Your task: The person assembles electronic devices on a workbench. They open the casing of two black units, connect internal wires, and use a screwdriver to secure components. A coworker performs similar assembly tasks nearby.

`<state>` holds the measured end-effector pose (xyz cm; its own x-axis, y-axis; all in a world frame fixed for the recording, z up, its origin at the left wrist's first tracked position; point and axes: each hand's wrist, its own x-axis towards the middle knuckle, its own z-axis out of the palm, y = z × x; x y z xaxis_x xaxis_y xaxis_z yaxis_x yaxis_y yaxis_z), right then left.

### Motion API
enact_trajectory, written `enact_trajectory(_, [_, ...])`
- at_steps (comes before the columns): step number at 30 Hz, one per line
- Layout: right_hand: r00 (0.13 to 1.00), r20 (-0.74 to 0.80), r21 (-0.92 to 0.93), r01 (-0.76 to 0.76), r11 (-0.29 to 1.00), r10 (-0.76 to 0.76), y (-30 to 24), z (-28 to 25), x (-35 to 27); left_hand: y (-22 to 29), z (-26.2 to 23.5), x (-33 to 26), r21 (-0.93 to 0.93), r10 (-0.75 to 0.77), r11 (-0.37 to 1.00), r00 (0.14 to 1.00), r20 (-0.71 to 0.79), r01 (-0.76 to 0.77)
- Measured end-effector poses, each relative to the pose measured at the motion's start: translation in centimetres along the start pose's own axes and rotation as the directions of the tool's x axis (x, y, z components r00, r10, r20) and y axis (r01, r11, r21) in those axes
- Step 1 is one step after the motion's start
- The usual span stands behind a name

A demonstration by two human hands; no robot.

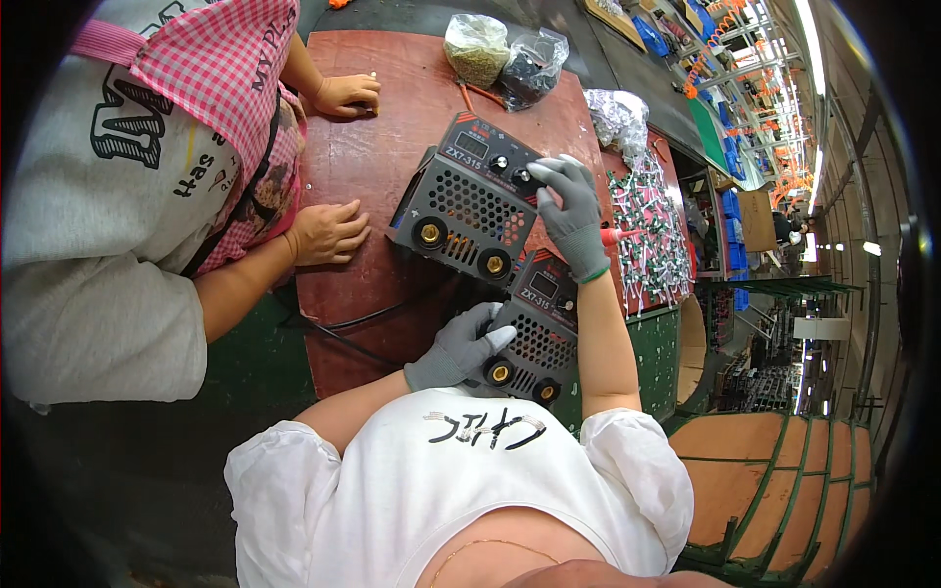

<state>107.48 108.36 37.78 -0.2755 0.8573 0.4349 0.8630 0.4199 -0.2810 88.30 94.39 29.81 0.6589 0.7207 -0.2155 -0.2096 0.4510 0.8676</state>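
Observation:
Two dark grey welding machines with perforated fronts and brass sockets sit on a red table [343, 167]. The far welding machine [470, 211] is tilted, its panel carrying a small display and knobs [501, 163]. Closer to my body, the near welding machine [537, 338] stands partly behind my arms. My left hand [459, 348], in a grey glove, grips the near machine's left edge, thumb over its front. My gloved right hand [571, 211] lies at the right end of the far machine's panel, beside a knob, with thumb and index finger apart.
At the left stands a person in a pink checked apron, both bare hands [333, 235] on the table. Bags of small parts [477, 51] lie at the far edge. A pile of small wired parts [649, 235] spreads at right. Black cables [363, 318] run across the table's left side.

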Motion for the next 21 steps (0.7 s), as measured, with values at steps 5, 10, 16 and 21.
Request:
enact_trajectory(5, [0.994,-0.070,0.058,-0.084,0.995,0.088,-0.3,0.6,-0.3,-0.9,-0.1,0.3,0.007,0.041,0.999,0.999,-0.011,-0.041])
enact_trajectory(10, [0.984,0.073,0.151,-0.174,0.973,0.164,1.5,-0.3,-0.5,-0.2,0.0,0.2,0.030,0.037,0.999,0.999,-0.005,-0.036])
enact_trajectory(16, [0.989,0.006,0.106,-0.145,0.984,0.145,0.5,0.1,-0.5,-1.0,0.2,0.5,-0.011,0.059,0.998,0.996,-0.062,-0.059])
enact_trajectory(21, [0.988,0.011,0.128,-0.157,0.979,0.157,1.1,0.1,-0.7,-0.5,0.2,0.3,-0.119,0.035,0.992,0.999,-0.001,-0.035])
